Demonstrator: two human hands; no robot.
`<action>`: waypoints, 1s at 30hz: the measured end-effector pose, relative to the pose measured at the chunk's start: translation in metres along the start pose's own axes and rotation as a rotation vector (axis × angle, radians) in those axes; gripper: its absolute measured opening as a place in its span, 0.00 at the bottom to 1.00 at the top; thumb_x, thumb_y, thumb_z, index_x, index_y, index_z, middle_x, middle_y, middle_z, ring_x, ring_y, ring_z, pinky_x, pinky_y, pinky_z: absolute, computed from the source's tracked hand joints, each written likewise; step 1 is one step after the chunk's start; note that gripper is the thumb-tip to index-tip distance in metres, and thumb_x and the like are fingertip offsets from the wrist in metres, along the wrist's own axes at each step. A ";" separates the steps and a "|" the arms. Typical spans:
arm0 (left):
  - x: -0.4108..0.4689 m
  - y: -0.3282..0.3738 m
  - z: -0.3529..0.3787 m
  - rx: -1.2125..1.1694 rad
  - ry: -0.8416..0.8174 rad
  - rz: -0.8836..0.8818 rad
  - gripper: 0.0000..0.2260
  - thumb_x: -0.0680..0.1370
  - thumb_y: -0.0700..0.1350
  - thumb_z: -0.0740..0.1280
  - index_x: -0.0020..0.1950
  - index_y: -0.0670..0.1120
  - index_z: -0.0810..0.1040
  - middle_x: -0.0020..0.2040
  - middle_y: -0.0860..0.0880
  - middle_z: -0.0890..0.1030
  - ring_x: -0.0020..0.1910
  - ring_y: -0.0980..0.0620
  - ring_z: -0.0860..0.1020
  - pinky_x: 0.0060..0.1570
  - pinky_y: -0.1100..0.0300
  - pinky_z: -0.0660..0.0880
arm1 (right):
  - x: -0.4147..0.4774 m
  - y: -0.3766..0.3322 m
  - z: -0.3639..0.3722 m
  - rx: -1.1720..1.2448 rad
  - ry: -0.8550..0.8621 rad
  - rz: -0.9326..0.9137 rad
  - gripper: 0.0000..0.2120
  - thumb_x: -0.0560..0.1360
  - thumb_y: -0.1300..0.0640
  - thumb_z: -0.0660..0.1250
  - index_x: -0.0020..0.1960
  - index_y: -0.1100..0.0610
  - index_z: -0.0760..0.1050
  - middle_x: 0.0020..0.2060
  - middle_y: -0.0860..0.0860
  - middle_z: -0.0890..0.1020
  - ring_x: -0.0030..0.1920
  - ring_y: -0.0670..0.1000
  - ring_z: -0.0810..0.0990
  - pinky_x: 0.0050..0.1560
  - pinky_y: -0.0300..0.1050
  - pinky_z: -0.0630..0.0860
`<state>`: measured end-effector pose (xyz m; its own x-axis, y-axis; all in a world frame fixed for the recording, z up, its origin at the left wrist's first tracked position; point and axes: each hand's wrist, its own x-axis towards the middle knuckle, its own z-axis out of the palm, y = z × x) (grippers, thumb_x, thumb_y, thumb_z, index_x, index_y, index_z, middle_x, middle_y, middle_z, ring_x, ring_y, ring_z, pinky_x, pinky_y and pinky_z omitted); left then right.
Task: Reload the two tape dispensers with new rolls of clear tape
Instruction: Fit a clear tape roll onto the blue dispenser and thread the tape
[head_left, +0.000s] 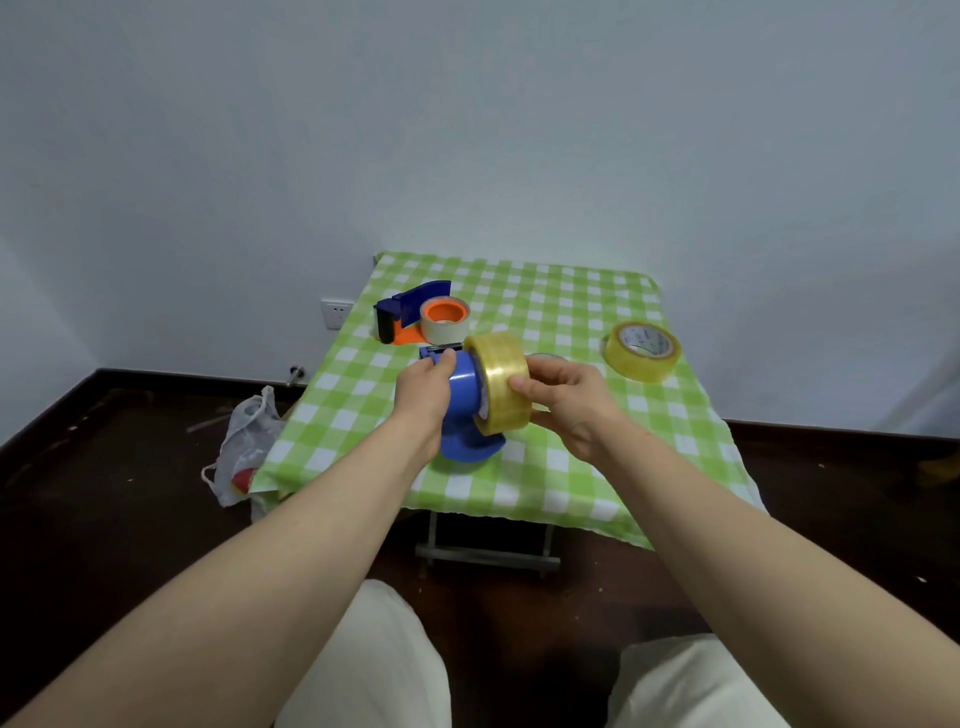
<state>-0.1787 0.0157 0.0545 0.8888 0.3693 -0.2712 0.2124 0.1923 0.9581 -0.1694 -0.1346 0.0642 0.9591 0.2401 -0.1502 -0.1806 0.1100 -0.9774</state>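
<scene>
on the floor left of the table (519, 488) a bag (247, 441) lies. above the table's near half, the blue dispenser (460, 400) is grasped by the left hand (423, 397), whose fingers are curled round its upper end. the roll (504, 379) is pinched at its rim by the right hand (566, 402) and is set against the dispenser's hub; whether it is fully seated cannot be told. the step in hand is judged to be the loading of the first dispenser. next, the roll would need to be pushed home squarely and its free end drawn toward the blade (448, 346), with fingers kept off it. bare cloth is left in front and to the right for setting work down, though edges are close all round. farther back, the spare roll (641, 351) lies near the right edge. the second dispenser (410, 312) rests at the far left, a pale, thin roll on its orange hub, judged not yet reloaded.
</scene>
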 end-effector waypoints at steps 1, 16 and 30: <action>-0.001 0.000 0.000 -0.008 -0.002 0.006 0.10 0.79 0.48 0.62 0.43 0.45 0.75 0.50 0.40 0.79 0.47 0.42 0.78 0.58 0.41 0.74 | 0.000 0.000 0.003 0.006 0.006 -0.001 0.12 0.74 0.68 0.66 0.57 0.64 0.77 0.39 0.49 0.82 0.40 0.48 0.80 0.42 0.44 0.79; -0.008 -0.005 -0.002 -0.046 -0.062 0.065 0.20 0.82 0.54 0.54 0.56 0.41 0.78 0.55 0.38 0.81 0.55 0.39 0.80 0.56 0.42 0.77 | -0.001 0.017 0.029 0.098 -0.024 0.007 0.15 0.74 0.69 0.66 0.61 0.65 0.75 0.48 0.57 0.82 0.44 0.51 0.82 0.41 0.42 0.81; -0.009 -0.027 -0.021 -0.057 -0.267 0.014 0.10 0.73 0.32 0.68 0.50 0.44 0.80 0.47 0.45 0.83 0.47 0.46 0.81 0.48 0.54 0.78 | 0.008 0.021 0.021 0.016 -0.013 0.123 0.08 0.75 0.58 0.64 0.52 0.59 0.79 0.42 0.49 0.83 0.45 0.48 0.80 0.57 0.47 0.74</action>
<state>-0.2014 0.0262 0.0289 0.9687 0.1210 -0.2166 0.1827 0.2427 0.9527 -0.1700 -0.1105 0.0454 0.9267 0.2649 -0.2667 -0.3001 0.0940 -0.9493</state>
